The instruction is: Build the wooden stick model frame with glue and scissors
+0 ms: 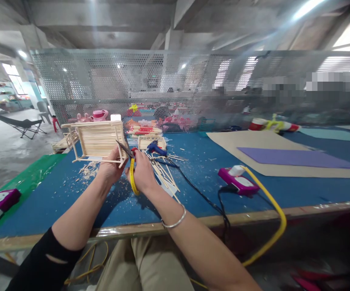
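Note:
My left hand point(112, 167) is closed around the lower edge of a small wooden-stick frame point(99, 139), shaped like a little crate or chair, held just above the blue table point(199, 173). My right hand point(143, 173) grips cutting pliers point(131, 161) with red and yellow handles. Their dark jaws point up-left at the frame's lower right corner. A silver bangle circles my right wrist. Loose wooden sticks point(164, 176) lie on the table just right of my hands.
Stick offcuts litter the table under the frame. A blue glue gun point(156, 148) with a black cord lies behind the sticks. A pink power strip point(238, 181) with a yellow cable sits at right, near cardboard and a purple sheet point(296, 157). A perforated metal screen backs the table.

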A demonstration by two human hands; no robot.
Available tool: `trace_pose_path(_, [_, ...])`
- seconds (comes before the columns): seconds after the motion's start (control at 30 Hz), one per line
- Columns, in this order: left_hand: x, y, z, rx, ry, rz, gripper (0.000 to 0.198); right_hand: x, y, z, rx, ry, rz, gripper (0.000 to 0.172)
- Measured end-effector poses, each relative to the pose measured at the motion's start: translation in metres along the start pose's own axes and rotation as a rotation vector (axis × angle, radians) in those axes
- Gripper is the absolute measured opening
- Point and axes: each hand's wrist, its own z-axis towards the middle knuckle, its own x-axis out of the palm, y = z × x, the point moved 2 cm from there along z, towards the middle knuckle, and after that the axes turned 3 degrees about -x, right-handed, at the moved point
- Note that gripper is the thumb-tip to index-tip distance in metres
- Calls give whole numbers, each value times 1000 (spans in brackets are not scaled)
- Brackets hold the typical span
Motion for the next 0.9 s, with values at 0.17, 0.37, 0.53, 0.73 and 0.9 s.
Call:
trace_pose_path(0.17, [0,3,0,-1,68,-16,17,-5,2,0,-22,-41,14,22])
trace_pose_path(0.37, [3,-1,-2,23,60,-55,17,-2,2,-5,5,-13,55,19])
trace_pose_path(0.53, [5,-3,-3,6,68,-68,13,8,-2,-7,28,-3,86,16])
trace_pose_path(0.73, [4,-3,0,21,38,-100,16,20,-8,-6,23,-19,137,10])
trace_pose_path(0.9, [5,-5,0,29,71,-114,18,18,-7,-6,33,-21,151,8])
